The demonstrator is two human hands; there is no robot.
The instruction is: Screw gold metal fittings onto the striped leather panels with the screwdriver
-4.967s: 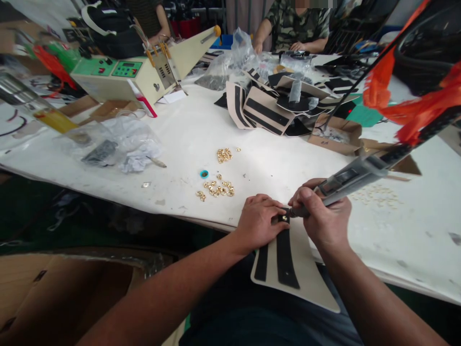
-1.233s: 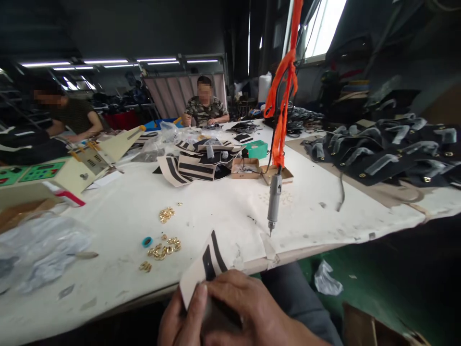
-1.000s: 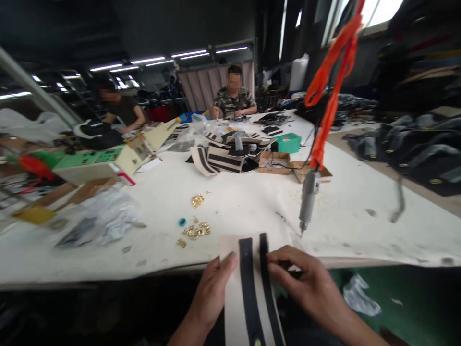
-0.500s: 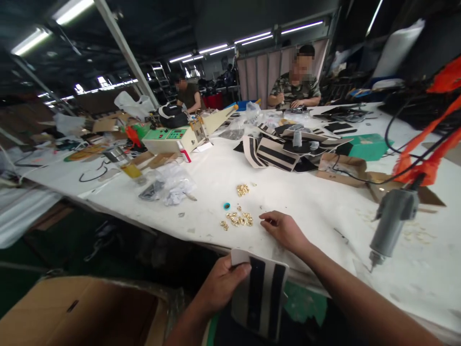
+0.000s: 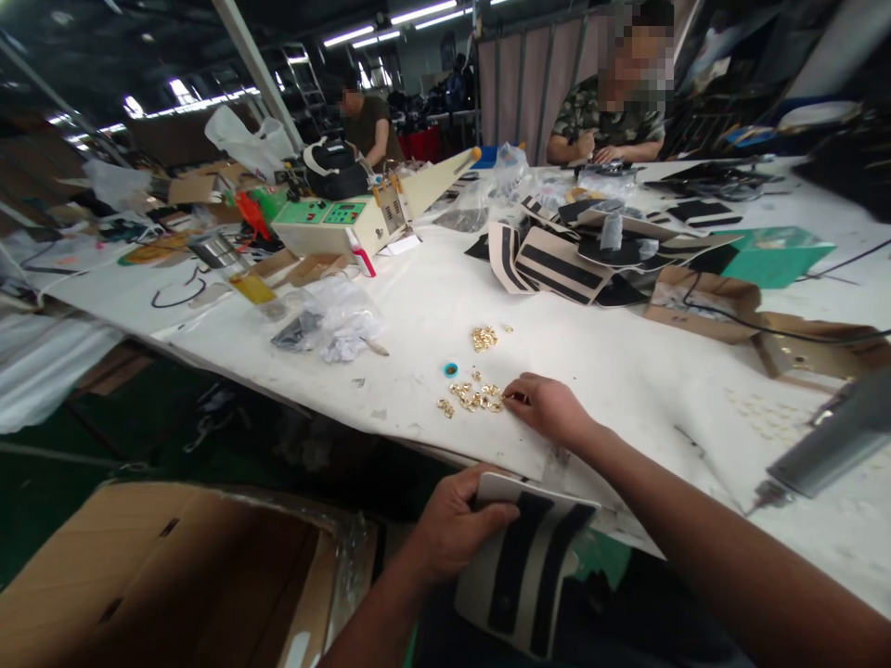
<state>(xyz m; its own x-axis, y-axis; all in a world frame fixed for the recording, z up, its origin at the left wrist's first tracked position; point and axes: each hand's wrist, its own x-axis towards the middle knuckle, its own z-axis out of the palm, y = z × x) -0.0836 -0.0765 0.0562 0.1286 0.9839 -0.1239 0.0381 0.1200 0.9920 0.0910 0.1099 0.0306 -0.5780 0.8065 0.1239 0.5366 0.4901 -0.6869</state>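
Note:
My left hand (image 5: 456,524) is closed on the upper left corner of a beige panel with black stripes (image 5: 511,575), thumb on top. The panel hangs tilted below the table's front edge. On the white table, my right hand (image 5: 549,406) has its fingertips pinched together at the right edge of a loose pile of small gold metal fittings (image 5: 473,399). Whether a fitting is between those fingertips is too small to tell. Behind this pile lie a small blue ring-shaped cup (image 5: 451,369) and a second cluster of gold fittings (image 5: 484,339).
A grey power screwdriver (image 5: 828,445) hangs at the right. Striped panels (image 5: 563,264) are heaped behind, beside a green box (image 5: 776,255) and open cardboard boxes (image 5: 703,297). A cream machine (image 5: 334,227) and plastic bags (image 5: 338,320) stand left. Two people work across the table.
My right hand has come to the gold fittings and its fingertips have drawn together. The left hand still holds the striped panel. The view has shifted, and the screwdriver appears more tilted.

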